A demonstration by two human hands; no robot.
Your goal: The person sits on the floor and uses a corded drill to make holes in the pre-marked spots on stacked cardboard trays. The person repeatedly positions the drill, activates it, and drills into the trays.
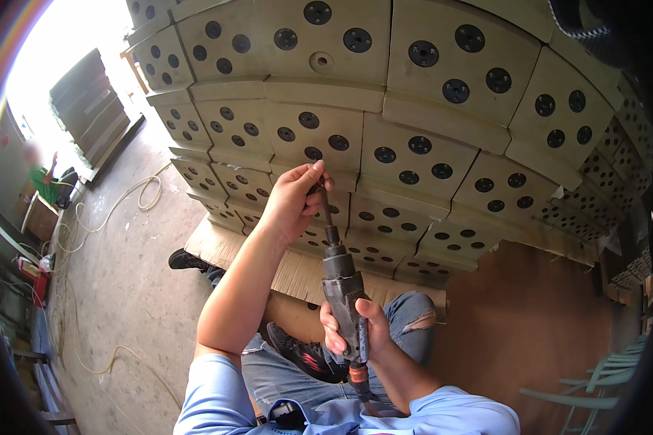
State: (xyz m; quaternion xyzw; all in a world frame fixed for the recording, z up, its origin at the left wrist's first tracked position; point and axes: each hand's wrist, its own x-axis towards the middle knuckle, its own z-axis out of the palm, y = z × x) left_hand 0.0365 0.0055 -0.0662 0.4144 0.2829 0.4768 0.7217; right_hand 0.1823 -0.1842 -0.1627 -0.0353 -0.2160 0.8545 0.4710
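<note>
My right hand [376, 328] grips a dark pneumatic screwdriver [343, 279] by its body. Its long bit [326, 210] points up and away at a stack of beige panels [421, 90]. My left hand [289, 199] pinches around the far end of the bit, just below a black round disc [313, 154] set in a panel. Something small and dark shows between those fingers; its kind cannot be made out. Several black discs sit in each panel, mostly in groups. One upper panel has a bare round recess [321, 62] with no disc.
Cardboard [232, 250] lies under the stack. Pale hoses [120, 355] curl over the concrete floor at left. A person in green [43, 185] sits far left, near a leaning stack of dark boards [91, 105]. A pale green chair [609, 377] stands at lower right.
</note>
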